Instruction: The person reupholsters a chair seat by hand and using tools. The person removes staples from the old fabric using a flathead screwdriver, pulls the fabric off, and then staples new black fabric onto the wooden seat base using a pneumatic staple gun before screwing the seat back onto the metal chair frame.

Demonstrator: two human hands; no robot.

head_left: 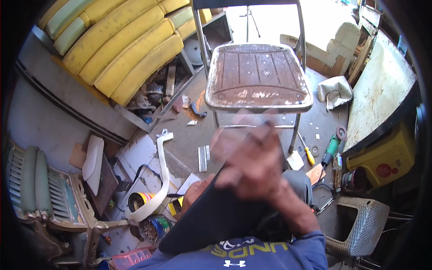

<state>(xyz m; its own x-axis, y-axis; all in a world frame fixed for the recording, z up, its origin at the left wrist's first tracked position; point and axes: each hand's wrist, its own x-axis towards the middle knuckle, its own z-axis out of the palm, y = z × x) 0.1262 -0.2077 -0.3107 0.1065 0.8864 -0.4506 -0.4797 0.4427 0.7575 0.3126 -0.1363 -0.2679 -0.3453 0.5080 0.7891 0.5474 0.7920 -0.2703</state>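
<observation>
R hand: blurred, R hand (256, 168) over upper end of dark panel; can't tell if fingers pinch or are spread, blur too strong
At its fingertips: pale see-through smear, can't tell what
L hand: L hand (193, 195) at panel's left edge, mostly hidden behind it; can't tell how tight the grip is
Panel: dark panel (207, 220), flat, tilted, in front of torso, lower left end by navy top (279, 256), upper end under R hand
Knee: grey trouser leg (300, 184) just right of panel
Chair: metal chair (258, 74) upright ahead, beyond R hand, brown seat worn w/ pale patches
Floor, right: yellow-handled screwdriver (309, 155), then green grinder (333, 147), disc end up; yellow container (389, 157) tilted behind; woven silvery stool (371, 225) nearer, seemingly on its side
Floor, left: white curved strip (164, 173) running down across yellow-red tin (146, 198); 2nd tin (163, 226) just below, small bits inside; clear packet (203, 159) btw strip & R hand
Far left: carved seat frame (87, 216) w/ two grey-green rolls (29, 180) side by side
Back left: yellow cushions (128, 56) stacked in rows
Back right: off-white sofa (335, 42), crumpled white sheet (335, 92) on floor nr it, big pale panel (382, 92) leaning at right
</observation>
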